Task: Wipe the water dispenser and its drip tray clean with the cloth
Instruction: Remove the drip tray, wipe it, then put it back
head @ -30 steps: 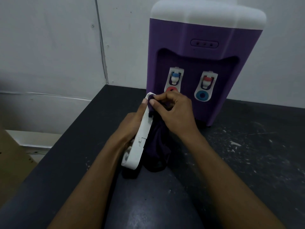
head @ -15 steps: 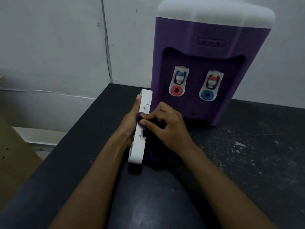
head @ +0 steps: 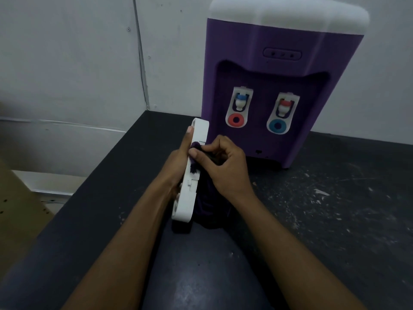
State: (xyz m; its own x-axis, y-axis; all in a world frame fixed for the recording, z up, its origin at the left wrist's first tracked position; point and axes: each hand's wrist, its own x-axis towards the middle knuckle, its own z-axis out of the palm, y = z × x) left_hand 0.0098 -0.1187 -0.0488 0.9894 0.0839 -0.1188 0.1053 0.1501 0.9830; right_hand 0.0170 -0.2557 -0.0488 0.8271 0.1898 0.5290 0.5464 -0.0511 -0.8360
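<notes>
Sliding down from the top end, the right hand [head: 225, 168] now pinches the purple cloth [head: 206, 198] against the white drip tray [head: 187, 198] mid-edge. The left hand [head: 178, 162] grips the tray, standing it on end on the counter [head: 335, 220], likely to steady it for rubbing, just in front of the water dispenser [head: 279, 41].

Black countertop [head: 335, 220] w/ white flecks, white wall panels [head: 67, 63] behind, brown board [head: 17, 209] lower left

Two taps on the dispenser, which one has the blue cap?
The left tap, nearer the drip tray: blue cap, red ring. The right tap has a red cap, blue ring.
</notes>
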